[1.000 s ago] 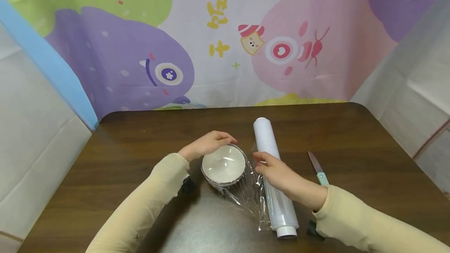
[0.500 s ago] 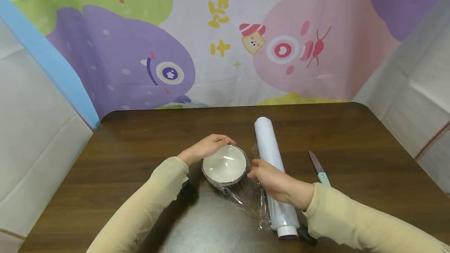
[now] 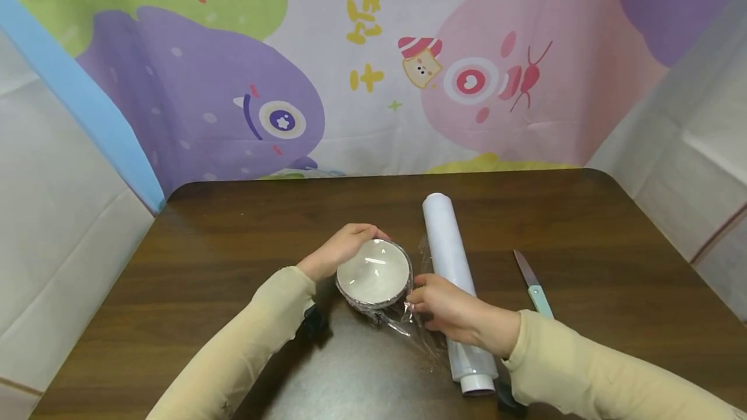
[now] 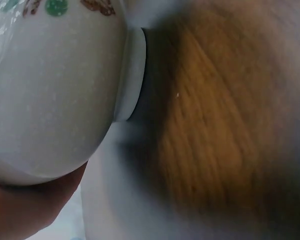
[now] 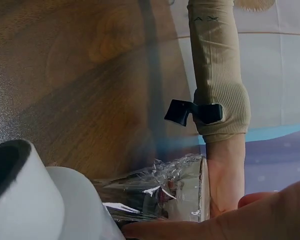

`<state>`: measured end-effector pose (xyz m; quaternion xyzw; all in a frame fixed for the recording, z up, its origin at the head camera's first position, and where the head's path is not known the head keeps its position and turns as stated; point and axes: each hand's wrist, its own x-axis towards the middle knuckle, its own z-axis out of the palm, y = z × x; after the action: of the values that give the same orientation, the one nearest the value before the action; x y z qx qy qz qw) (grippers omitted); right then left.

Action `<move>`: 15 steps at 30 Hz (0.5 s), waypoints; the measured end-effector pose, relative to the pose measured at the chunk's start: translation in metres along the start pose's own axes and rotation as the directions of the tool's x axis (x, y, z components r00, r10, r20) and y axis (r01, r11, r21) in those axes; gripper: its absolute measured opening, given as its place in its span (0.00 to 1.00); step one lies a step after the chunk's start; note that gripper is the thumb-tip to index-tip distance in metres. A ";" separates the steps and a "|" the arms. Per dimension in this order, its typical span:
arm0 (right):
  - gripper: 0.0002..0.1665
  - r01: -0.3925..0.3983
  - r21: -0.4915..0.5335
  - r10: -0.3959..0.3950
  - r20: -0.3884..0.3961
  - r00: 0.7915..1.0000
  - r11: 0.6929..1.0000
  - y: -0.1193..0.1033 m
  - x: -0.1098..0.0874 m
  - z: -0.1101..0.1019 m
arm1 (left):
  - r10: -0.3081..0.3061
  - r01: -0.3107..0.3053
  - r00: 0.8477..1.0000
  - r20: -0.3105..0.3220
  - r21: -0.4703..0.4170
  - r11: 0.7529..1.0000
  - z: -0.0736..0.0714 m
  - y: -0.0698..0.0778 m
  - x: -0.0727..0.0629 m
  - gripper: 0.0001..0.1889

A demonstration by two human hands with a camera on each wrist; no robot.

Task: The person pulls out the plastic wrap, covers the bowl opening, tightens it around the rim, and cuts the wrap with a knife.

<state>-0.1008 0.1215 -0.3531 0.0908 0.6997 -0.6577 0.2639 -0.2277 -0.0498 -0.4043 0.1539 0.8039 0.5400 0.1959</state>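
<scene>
A white bowl [image 3: 373, 274] wrapped in cling film stands at the middle of the table. Printed green and brown marks show on its outer wall in the left wrist view. My left hand [image 3: 337, 253] holds the bowl at its far left rim and side. A strip of cling film [image 3: 399, 327] trails from the bowl toward the cling film roll [image 3: 448, 238], which lies lengthwise to the right. Beside the bowl's right side, my right hand [image 3: 452, 311] pinches the film with curled fingers, its forearm passing over the roll. The stretched film also shows in the right wrist view.
A knife [image 3: 532, 282] with a pale green handle lies right of the roll, its handle end partly hidden by the right sleeve. A patterned cloth [image 3: 373, 135] hangs behind the dark wooden table [image 3: 245, 219].
My right hand has moved left and nearer, from over the roll to the bowl's right side, gathering the film at its fingertips. The left hand stays on the bowl.
</scene>
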 end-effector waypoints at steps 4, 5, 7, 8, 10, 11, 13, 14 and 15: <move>0.32 0.025 -0.010 -0.025 0.025 0.999 1.000 0.001 0.000 0.002 | -0.038 0.037 0.998 -0.050 -0.031 0.999 0.002 0.000 -0.003 0.18; 0.30 0.031 -0.010 -0.031 0.030 0.999 0.999 0.002 -0.001 0.002 | -0.044 0.042 0.997 -0.064 -0.036 0.998 0.002 0.000 -0.004 0.18; 0.27 0.031 -0.025 -0.030 0.036 0.999 0.999 0.003 -0.002 0.004 | -0.058 0.053 0.995 -0.087 -0.051 0.997 0.003 0.000 -0.005 0.18; 0.25 0.033 -0.034 -0.031 0.041 0.999 0.999 0.004 -0.003 0.005 | -0.062 0.057 0.993 -0.101 -0.057 0.997 0.004 0.001 -0.006 0.18; 0.24 0.022 -0.036 -0.021 0.035 0.999 0.999 0.006 -0.004 0.007 | -0.073 0.065 0.989 -0.130 -0.066 0.996 0.005 0.001 -0.007 0.18; 0.27 0.015 -0.033 -0.014 0.030 0.999 0.999 0.007 -0.004 0.008 | -0.081 0.071 0.987 -0.142 -0.076 0.995 0.006 0.002 -0.008 0.18; 0.33 0.007 -0.013 -0.007 0.028 1.000 1.000 0.009 -0.005 0.010 | -0.101 0.085 0.981 -0.168 -0.099 0.991 0.007 0.002 -0.010 0.18; 0.36 0.005 0.003 -0.005 0.031 1.000 1.000 0.010 -0.005 0.012 | -0.111 0.092 0.977 -0.180 -0.113 0.989 0.008 0.002 -0.011 0.18; 0.40 0.004 0.022 -0.005 0.033 0.999 1.000 0.012 -0.005 0.013 | -0.120 0.097 0.974 -0.191 -0.126 0.987 0.009 0.003 -0.012 0.19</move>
<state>-0.0876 0.1111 -0.3607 0.0812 0.6880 -0.6675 0.2730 -0.2134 -0.0473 -0.4031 0.0434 0.7940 0.5868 0.1528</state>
